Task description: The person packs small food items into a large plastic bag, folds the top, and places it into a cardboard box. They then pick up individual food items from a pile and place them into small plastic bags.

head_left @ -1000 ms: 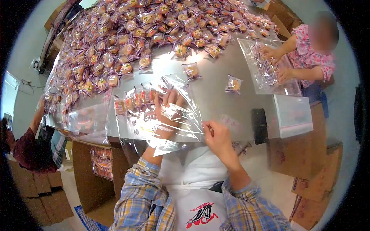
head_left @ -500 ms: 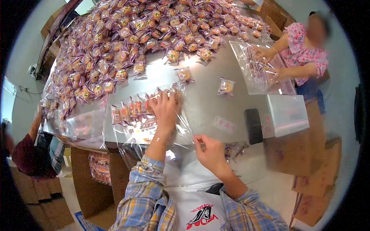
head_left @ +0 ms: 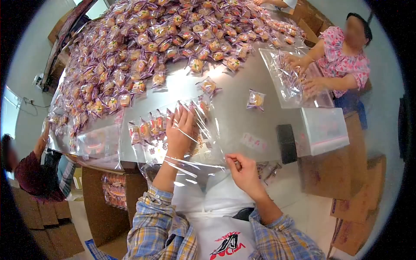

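A row of small wrapped cakes (head_left: pixel 147 128) lies in a large clear plastic bag (head_left: pixel 203 151) at the table's near edge. My left hand (head_left: pixel 180 132) reaches into the bag, its fingers stretched over the row and touching the wrappers; the hand hides some cakes. At the bag's right edge, my right hand (head_left: pixel 243 173) pinches the film between thumb and fingertips, pulling it taut. Two single wrapped cakes, one beyond the bag (head_left: pixel 209 86) and one farther right (head_left: pixel 256 99), lie apart on the metal table (head_left: pixel 236 119).
A big heap of wrapped cakes (head_left: pixel 130 56) covers the far table. At right are a dark phone-like slab (head_left: pixel 286 144), a stack of clear bags (head_left: pixel 325 130) and a co-worker (head_left: pixel 344 65) handling a bag. Another person (head_left: pixel 39 173) stands left. Below is an open cardboard box (head_left: pixel 102 208).
My left hand has shifted slightly down and left over the row. My right hand has moved a little right and down, drawing the bag's edge along.
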Demonstrator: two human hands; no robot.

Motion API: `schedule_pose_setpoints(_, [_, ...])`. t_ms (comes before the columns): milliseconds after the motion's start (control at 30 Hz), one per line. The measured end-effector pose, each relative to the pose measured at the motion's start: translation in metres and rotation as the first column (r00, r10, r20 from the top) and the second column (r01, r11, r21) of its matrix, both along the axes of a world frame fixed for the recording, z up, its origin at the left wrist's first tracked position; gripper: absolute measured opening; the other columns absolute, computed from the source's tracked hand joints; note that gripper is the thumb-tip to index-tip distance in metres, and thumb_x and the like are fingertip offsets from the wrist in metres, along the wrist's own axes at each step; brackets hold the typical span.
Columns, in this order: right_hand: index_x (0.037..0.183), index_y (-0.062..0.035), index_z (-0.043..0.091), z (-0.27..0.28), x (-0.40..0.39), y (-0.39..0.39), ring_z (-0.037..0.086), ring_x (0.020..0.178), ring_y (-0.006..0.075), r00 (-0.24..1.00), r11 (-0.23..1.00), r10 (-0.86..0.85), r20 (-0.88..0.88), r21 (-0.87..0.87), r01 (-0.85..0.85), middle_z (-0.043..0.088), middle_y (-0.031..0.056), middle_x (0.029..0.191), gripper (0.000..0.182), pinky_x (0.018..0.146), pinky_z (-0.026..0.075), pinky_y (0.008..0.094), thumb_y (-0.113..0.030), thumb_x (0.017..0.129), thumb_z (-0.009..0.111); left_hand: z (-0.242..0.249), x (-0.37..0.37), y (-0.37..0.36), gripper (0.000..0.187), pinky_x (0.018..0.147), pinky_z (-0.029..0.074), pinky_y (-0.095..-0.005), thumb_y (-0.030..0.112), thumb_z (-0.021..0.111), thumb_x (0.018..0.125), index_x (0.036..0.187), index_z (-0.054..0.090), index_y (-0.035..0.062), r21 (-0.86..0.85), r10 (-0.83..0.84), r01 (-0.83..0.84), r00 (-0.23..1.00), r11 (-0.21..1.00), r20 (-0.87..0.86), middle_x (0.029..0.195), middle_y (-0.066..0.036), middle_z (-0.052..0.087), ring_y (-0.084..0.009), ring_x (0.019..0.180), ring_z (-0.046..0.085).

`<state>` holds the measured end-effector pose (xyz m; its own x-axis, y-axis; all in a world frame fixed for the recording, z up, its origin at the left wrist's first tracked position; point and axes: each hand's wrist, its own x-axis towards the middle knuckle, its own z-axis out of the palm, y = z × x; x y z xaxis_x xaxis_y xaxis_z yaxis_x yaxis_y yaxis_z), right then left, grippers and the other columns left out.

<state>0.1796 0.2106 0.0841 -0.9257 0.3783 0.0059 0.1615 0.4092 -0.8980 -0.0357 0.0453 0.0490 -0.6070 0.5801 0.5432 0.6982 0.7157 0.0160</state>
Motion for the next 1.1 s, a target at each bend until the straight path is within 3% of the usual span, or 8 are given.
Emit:
schedule_pose_setpoints(267, [0.113,-0.006,0.073,0.0,0.006,-0.011,0.075,0.077,0.0243,0.994,0.994,0.084,-0.075,0.071,-0.079,0.075,0.0181,0.091,0.02,0.07,0.058,0.0354,-0.02,0.1,0.066,-0.009,-0.006,0.032,0.056,0.109,0.036,-0.0554,0.019,0.066,0.088,0.141,0.055,0.0035,-0.127,0.253,-0.258,0.966,0.958,-0.055,0.147,-0.018,0.058,-0.0317,0.138,0.052])
schedule_pose_setpoints(400, [0.115,-0.0051,0.072,0.007,0.004,-0.005,0.073,0.072,0.018,1.0,1.0,0.014,-0.008,-0.017,-0.014,0.074,0.0156,0.084,0.02,0.066,0.056,0.0331,-0.017,0.101,0.066,0.0,-0.013,0.035,0.06,0.114,0.036,-0.0546,0.024,0.065,0.09,0.144,0.052,0.0021,-0.156,0.177,-0.159,0.979,0.975,0.106,0.149,-0.019,0.056,-0.0324,0.143,0.048])
schedule_pose_setpoints(500, [0.115,-0.0053,0.072,-0.017,0.003,0.008,0.066,0.066,0.0121,0.995,0.994,-0.058,-0.083,-0.099,0.049,0.071,0.0116,0.076,0.018,0.062,0.054,0.0304,-0.014,0.101,0.065,0.011,0.007,0.022,0.067,0.122,0.028,-0.0562,0.025,0.069,0.087,0.147,0.05,0.0012,0.065,-0.035,0.028,0.995,0.997,0.098,0.146,-0.021,0.056,-0.0362,0.138,0.051])
schedule_pose_setpoints(533, [0.116,0.0007,0.071,-0.02,0.003,0.011,0.059,0.068,0.0063,0.99,0.99,-0.086,-0.111,-0.125,0.071,0.075,0.0049,0.09,0.019,0.065,0.05,0.0227,-0.007,0.1,0.064,0.026,0.019,0.019,0.07,0.123,0.027,-0.056,0.026,0.071,0.085,0.147,0.051,0.0009,0.032,-0.047,0.042,0.982,0.999,0.183,0.145,-0.022,0.056,-0.0376,0.136,0.051])
schedule_pose_setpoints(567, [0.117,0.0009,0.071,-0.02,0.003,0.015,0.059,0.069,0.006,0.987,0.984,-0.103,-0.121,-0.155,0.084,0.075,0.0051,0.091,0.02,0.067,0.05,0.0225,-0.006,0.1,0.064,0.008,0.018,0.009,0.072,0.122,0.028,-0.0578,0.026,0.073,0.083,0.146,0.051,-0.0005,0.059,-0.082,0.077,0.993,0.995,0.086,0.143,-0.023,0.057,-0.039,0.135,0.052])
schedule_pose_setpoints(767, [0.118,-0.0007,0.07,-0.015,0.0,0.03,0.06,0.071,0.0076,0.971,0.979,-0.135,-0.195,-0.179,0.1,0.073,0.0071,0.094,0.022,0.063,0.051,0.0253,-0.004,0.096,0.069,0.004,0.019,-0.026,0.063,0.122,0.027,-0.0587,0.022,0.076,0.08,0.14,0.06,0.0129,-0.015,0.085,-0.084,0.992,0.996,0.09,0.139,-0.014,0.061,-0.0398,0.131,0.054])
schedule_pose_setpoints(800, [0.116,0.0002,0.071,-0.012,0.0,0.03,0.061,0.071,0.0074,0.976,0.981,-0.132,-0.172,-0.161,0.104,0.073,0.0072,0.09,0.021,0.063,0.051,0.0257,-0.005,0.095,0.07,-0.002,0.016,-0.027,0.06,0.118,0.03,-0.0593,0.027,0.076,0.082,0.139,0.062,0.0143,-0.06,0.133,-0.13,0.99,0.99,0.045,0.137,-0.01,0.062,-0.0333,0.128,0.055])
schedule_pose_setpoints(1100, [0.118,0.0011,0.07,-0.01,0.011,0.021,0.06,0.073,0.0072,0.984,1.0,-0.021,-0.175,-0.02,0.018,0.073,0.0054,0.089,0.026,0.069,0.051,0.0237,-0.006,0.094,0.074,-0.014,-0.004,0.0,0.054,0.121,0.024,-0.0558,0.015,0.07,0.084,0.137,0.063,0.0109,0.116,0.196,-0.189,0.98,0.975,-0.045,0.138,-0.012,0.064,-0.0303,0.125,0.06])
